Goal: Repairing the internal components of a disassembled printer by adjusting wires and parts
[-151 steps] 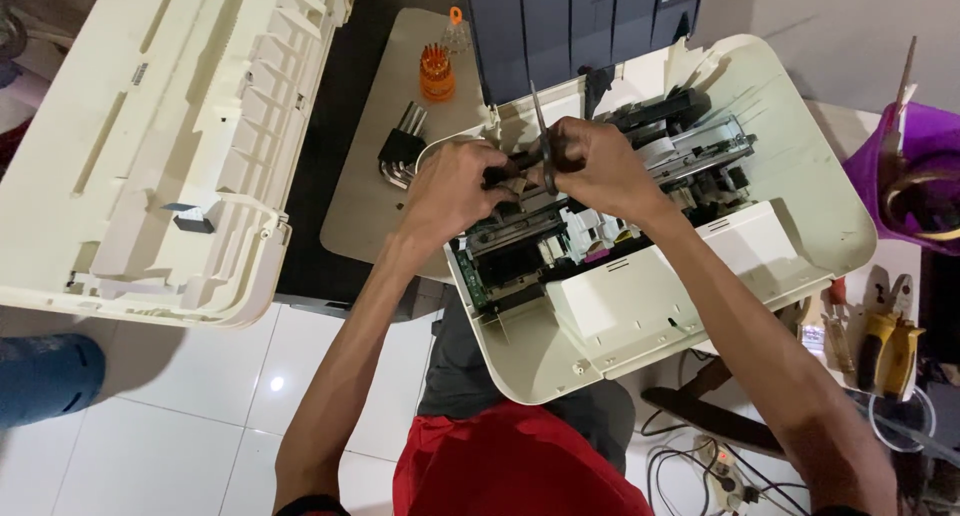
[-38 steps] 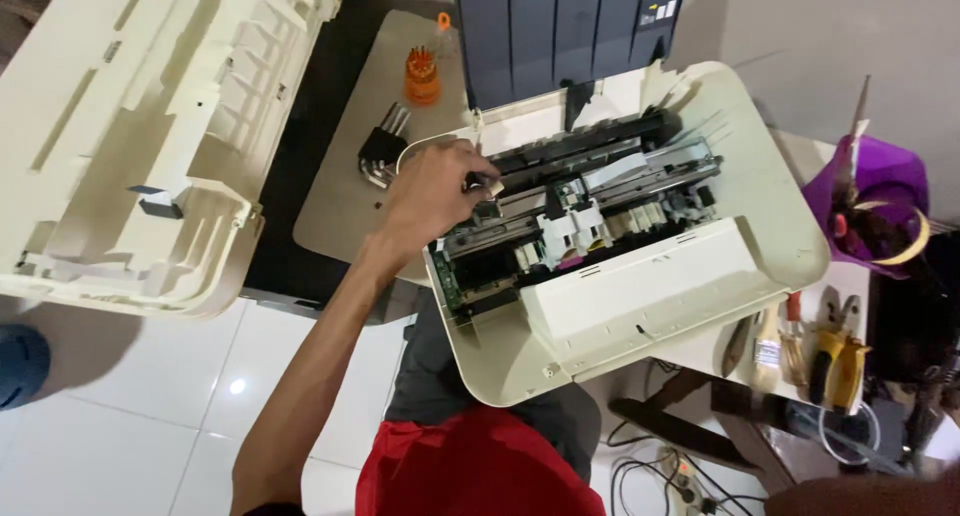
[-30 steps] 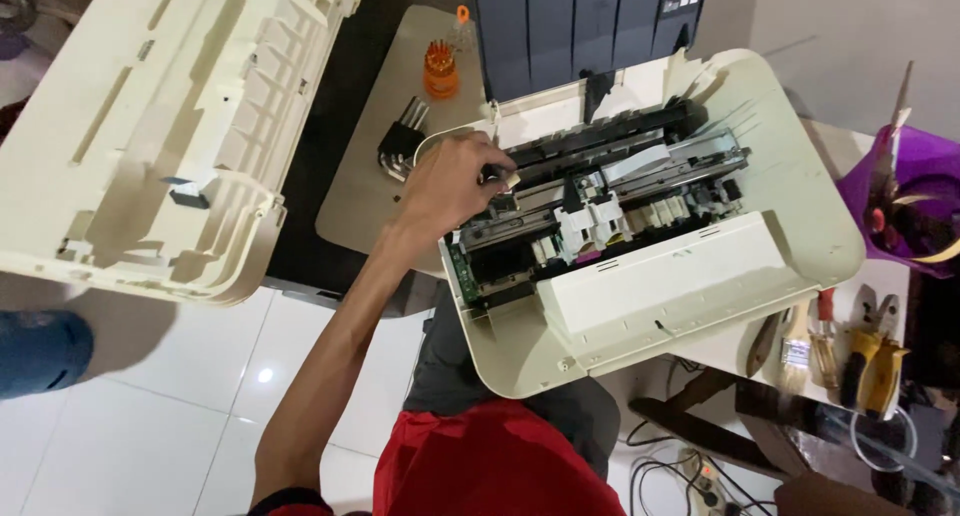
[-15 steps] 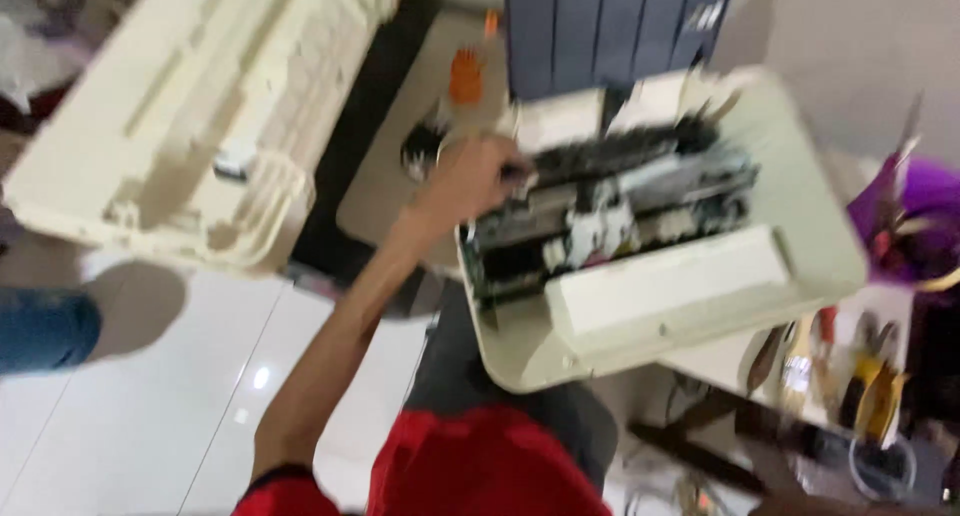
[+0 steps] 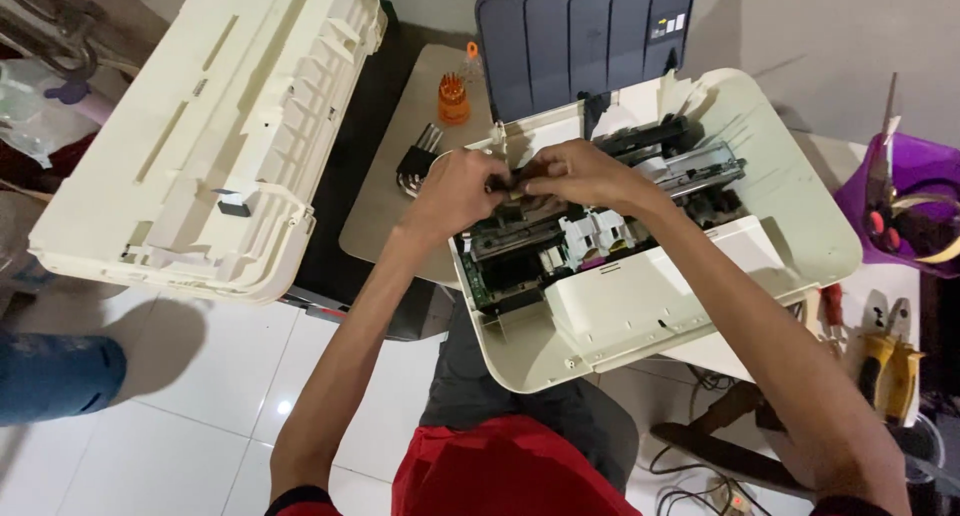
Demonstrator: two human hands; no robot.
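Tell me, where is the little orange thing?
In the head view, the small orange holder stands at the top middle on the tan board, just left of the dark paper tray, above the hex keys.

Detached cream printer cover point(image 5: 205, 136) lying upside down on the left, orange screwdriver bit holder point(image 5: 453, 98) on a beige stool point(image 5: 385, 216), hex key set point(image 5: 417, 163) beside it, purple tub point(image 5: 915, 191) (tools inside), yellow-handled pliers point(image 5: 888, 371), white tiled floor point(image 5: 170, 416).
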